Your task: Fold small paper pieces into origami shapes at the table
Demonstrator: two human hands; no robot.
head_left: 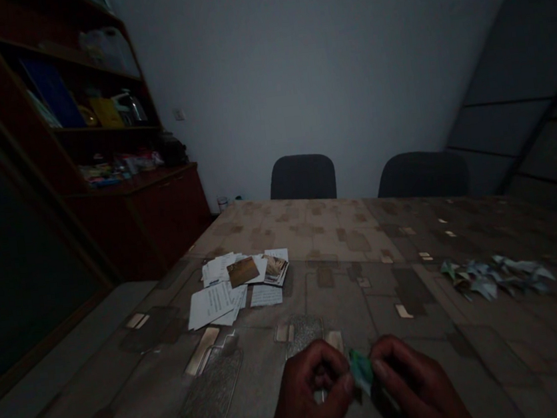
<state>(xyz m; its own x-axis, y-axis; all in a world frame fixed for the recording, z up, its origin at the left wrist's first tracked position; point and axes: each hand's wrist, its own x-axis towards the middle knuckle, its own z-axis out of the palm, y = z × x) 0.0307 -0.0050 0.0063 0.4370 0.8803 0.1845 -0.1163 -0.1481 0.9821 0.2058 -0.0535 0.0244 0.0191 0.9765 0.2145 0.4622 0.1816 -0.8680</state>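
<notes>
A small green and white folded paper (pixel 361 370) is held between my two hands, low in the middle of the view. My left hand (pixel 312 393) pinches its left edge between thumb and forefinger. The right edge is pinched by my right hand (pixel 413 381). Printed cards and papers (pixel 213 302) lie in a loose, overlapping pile on the table to the left. Over to the right sits a cluster of several folded paper pieces (pixel 487 278) in pale and greenish tones.
The table (pixel 311 232) has a patterned cover with patches. Two dark chairs (pixel 301 176) stand at its far side. A red-brown cabinet (pixel 158 216) with filled shelves is at the left, and a glass (pixel 222 204) shows beyond the table's far left corner.
</notes>
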